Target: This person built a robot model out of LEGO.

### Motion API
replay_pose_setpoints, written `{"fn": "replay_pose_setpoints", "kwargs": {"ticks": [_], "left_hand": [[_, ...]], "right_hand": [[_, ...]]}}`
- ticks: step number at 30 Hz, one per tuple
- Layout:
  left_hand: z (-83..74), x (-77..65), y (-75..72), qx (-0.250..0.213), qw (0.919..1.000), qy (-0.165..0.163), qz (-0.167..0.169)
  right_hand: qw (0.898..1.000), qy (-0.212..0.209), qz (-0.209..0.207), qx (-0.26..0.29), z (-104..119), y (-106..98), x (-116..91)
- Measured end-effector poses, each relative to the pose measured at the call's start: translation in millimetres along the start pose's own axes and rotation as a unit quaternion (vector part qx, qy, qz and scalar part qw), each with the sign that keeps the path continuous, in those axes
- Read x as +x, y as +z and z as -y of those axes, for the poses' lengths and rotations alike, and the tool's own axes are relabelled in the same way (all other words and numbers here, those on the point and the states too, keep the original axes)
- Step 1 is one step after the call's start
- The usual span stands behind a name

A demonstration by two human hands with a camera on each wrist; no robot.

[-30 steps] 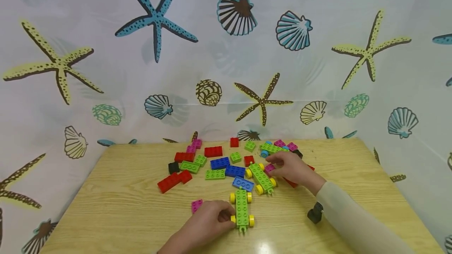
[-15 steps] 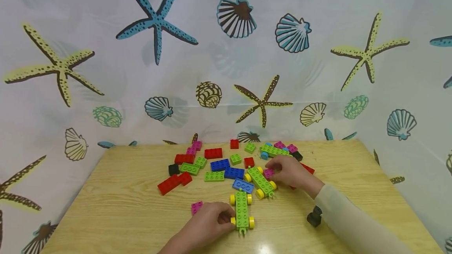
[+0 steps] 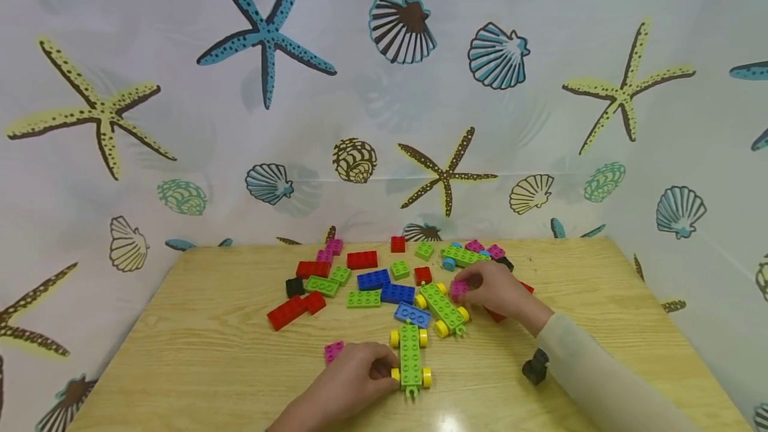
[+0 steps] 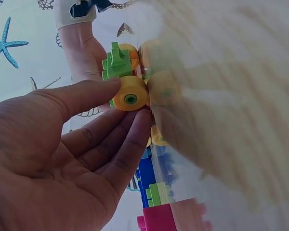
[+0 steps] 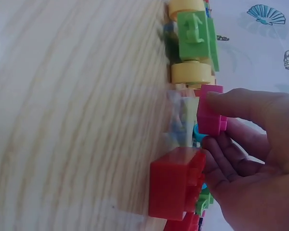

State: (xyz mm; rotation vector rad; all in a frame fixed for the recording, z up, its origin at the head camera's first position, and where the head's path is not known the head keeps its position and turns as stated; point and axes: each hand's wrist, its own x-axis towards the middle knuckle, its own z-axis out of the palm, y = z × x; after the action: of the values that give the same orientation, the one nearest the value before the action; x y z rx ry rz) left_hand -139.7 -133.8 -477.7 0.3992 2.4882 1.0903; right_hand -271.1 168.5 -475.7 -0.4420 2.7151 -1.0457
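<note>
Thumb and fingers of my left hand point(image 3: 362, 373) pinch a rear yellow wheel point(image 4: 130, 93) of a lime green toy car base point(image 3: 411, 359), which stands on the table. Between thumb and fingers of my right hand point(image 3: 497, 287) is a pink brick point(image 5: 210, 109), held slightly above the tabletop in the right wrist view. Left of that hand stands a second green car base point(image 3: 443, 309) with yellow wheels. A red brick point(image 5: 176, 183) lies just below the right fingers. Another pink brick point(image 3: 333, 351) lies beside the left hand, partly hidden by it.
Several red, blue, green and pink bricks lie across the back of the table point(image 3: 198, 345), among them a blue brick point(image 3: 398, 294). A green base with blue wheels point(image 3: 462, 257) stands behind the right hand. Black pieces point(image 3: 535, 367) sit near the right sleeve.
The pink brick in my right hand has come up slightly off the table. My left hand and the car base at it have stayed in place.
</note>
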Motion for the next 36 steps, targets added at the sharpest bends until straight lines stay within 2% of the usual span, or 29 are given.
{"fn": "replay_pose_setpoints", "kwargs": {"ticks": [5, 15, 23, 36], "left_hand": [[-0.7, 0.4, 0.8, 0.005, 1.0, -0.001, -0.006], [1.6, 0.9, 1.2, 0.012, 0.9999, 0.003, -0.006], [1.2, 0.8, 0.3, 0.018, 0.9998, 0.005, -0.008], [1.3, 1.6, 0.2, 0.006, 1.0, -0.005, -0.005]], "right_hand": [[1.0, 0.001, -0.015, 0.002, 6, -2, -4], [0.999, 0.009, -0.017, 0.028, 24, 2, -14], [0.997, -0.019, 0.01, 0.08, 33, 6, -18], [0.995, -0.045, 0.033, 0.087, 49, 18, -24]]}}
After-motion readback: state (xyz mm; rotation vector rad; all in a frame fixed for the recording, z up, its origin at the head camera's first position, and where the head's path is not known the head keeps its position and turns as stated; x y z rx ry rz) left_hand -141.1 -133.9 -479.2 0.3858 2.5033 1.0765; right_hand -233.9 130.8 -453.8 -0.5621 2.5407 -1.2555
